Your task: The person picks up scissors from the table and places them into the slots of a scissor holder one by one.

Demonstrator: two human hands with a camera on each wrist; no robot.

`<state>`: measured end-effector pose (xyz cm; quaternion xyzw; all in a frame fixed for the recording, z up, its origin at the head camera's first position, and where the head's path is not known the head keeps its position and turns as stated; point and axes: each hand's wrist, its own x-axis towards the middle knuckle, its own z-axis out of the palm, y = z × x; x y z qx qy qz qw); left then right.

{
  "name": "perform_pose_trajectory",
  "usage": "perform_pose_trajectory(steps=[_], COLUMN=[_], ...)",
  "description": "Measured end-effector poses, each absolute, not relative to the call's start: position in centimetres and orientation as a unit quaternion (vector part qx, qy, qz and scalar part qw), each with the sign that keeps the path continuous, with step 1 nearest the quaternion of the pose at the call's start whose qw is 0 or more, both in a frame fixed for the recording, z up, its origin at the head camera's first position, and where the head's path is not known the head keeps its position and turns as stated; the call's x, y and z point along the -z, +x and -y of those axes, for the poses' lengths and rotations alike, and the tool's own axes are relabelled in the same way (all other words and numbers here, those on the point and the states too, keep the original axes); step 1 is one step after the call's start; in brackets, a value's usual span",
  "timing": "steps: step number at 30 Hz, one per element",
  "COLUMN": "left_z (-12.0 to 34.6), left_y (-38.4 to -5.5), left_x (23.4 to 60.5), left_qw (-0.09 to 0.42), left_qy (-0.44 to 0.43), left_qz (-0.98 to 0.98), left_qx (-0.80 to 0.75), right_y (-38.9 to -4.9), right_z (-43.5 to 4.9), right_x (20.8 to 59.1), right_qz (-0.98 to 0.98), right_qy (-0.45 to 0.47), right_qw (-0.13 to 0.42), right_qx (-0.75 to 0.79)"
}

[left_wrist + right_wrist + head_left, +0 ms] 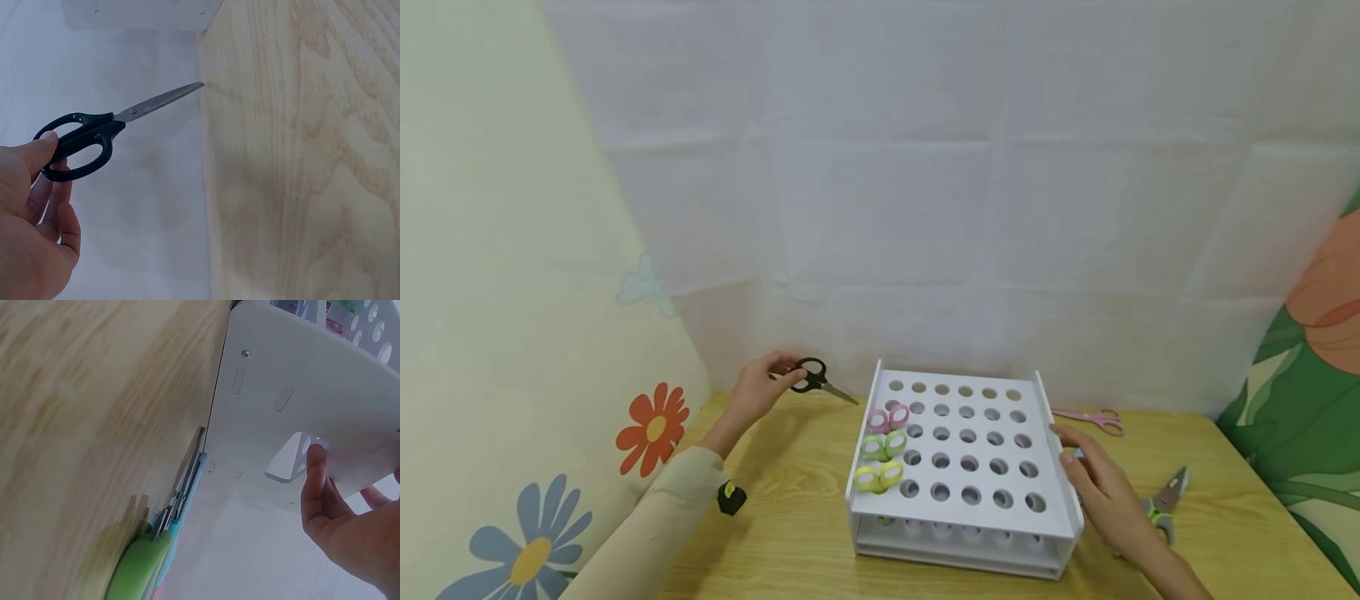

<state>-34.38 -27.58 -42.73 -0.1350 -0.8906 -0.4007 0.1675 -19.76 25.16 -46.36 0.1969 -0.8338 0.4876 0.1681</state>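
My left hand (pixel 760 387) pinches a pair of scissors (pixel 119 119) by its black handles, held above the back left of the table. The closed blades point right, towards a white rack (pixel 955 447) with rows of round holes. Three pairs of scissors stand in its left column, handles up: pink (pixel 878 419), green (pixel 874 447) and yellow (pixel 867 478). At the rack's right side, my right hand (pixel 1108 500) grips the side panel near its cut-out (pixel 287 464), with some fingers partly hidden by the panel.
Right of the rack, pink scissors (pixel 1105 419) and green-grey scissors (pixel 1168 492) lie on the wooden table (pixel 797 500). A light blue pair (pixel 192 487) lies close to the rack. White sheeting (pixel 880 208) hangs behind; a small black object (pixel 731 498) is by my left sleeve.
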Motion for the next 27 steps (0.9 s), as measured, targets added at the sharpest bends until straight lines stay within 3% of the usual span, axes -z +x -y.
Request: perform_pose_trajectory(steps=[13, 27], left_z=[25.9, 24.2], left_y=[-34.3, -32.9], left_x=[41.6, 39.8], left_qw=[0.226, 0.253], left_qy=[-0.194, -0.247], left_qz=[0.872, 0.869], left_qx=[0.388, 0.346], right_y=[-19.8, -19.8], right_z=[-25.1, -25.2], right_x=[46.3, 46.6], right_qz=[0.832, 0.833], right_qy=[0.201, 0.201], right_qw=[0.172, 0.176], right_qx=[-0.488, -0.485])
